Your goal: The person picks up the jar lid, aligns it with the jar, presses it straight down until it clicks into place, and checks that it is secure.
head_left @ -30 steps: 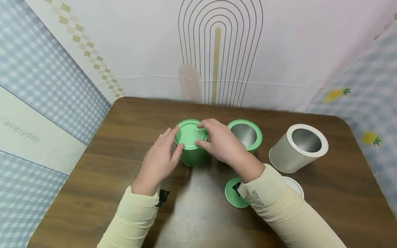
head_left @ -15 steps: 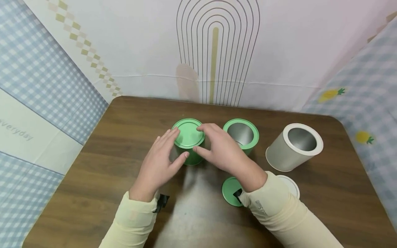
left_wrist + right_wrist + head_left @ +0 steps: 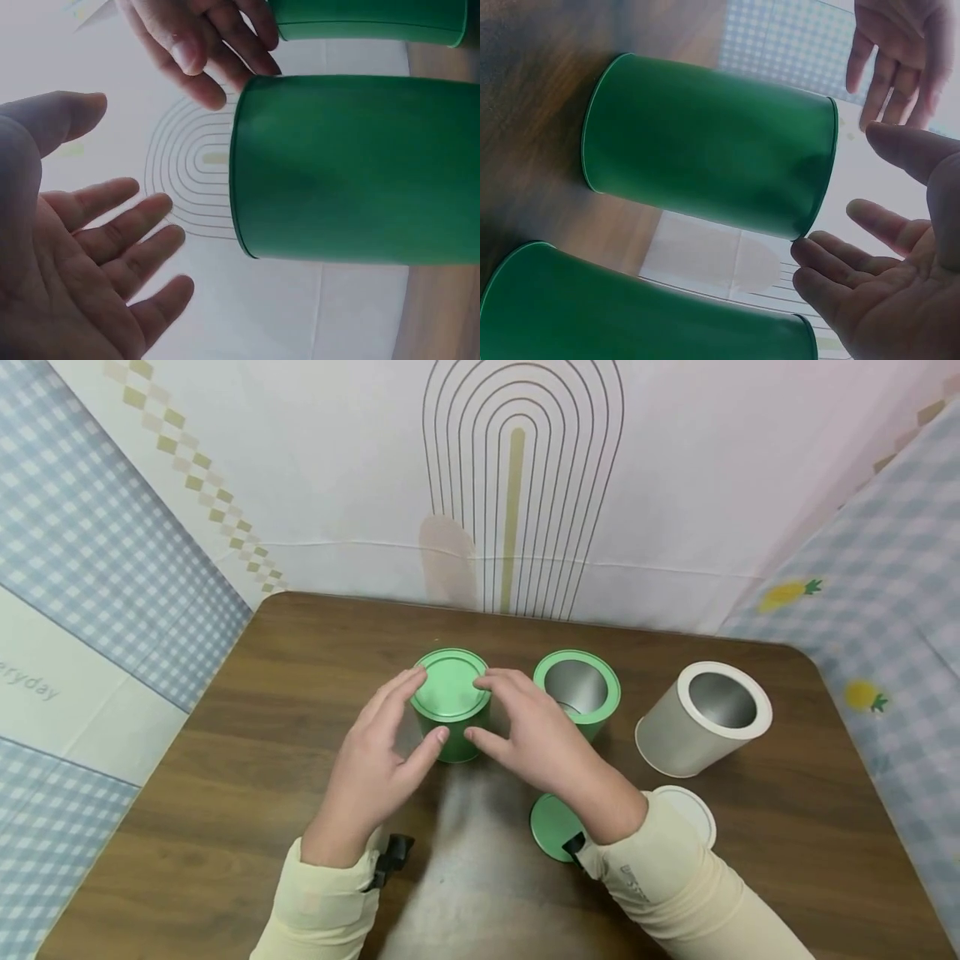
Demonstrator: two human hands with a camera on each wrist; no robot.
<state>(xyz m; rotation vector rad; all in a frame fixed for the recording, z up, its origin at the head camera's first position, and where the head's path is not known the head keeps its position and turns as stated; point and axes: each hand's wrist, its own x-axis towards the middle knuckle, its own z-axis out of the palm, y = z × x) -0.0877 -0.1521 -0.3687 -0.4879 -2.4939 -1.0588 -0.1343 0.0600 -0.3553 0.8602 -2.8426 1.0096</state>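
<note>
A green can [image 3: 450, 743] stands upright on the table with its green lid [image 3: 450, 687] on top. My left hand [image 3: 363, 768] is by the lid's left side, fingers relaxed and thumb spread apart. On the other side is my right hand [image 3: 543, 743], its fingertips close to the lid's right edge. In the left wrist view, a gap shows between my left fingers [image 3: 135, 225] and the can [image 3: 352, 172]. In the right wrist view, my right fingertips [image 3: 810, 251] are right at the can's rim. Neither hand grips anything.
To the right stands an open green can [image 3: 611, 693] with a bare metal inside. Farther right is an open white can [image 3: 663, 739]. A loose green lid [image 3: 551, 827] and a white lid [image 3: 693, 814] lie nearer, partly behind the right forearm. A patterned cloth [image 3: 337, 468] hangs behind the table.
Both thumbs have moved from the lid's near edge to lower, in front of the can, and the hands have drawn back slightly. The view has shifted slightly; the cans stay in place.
</note>
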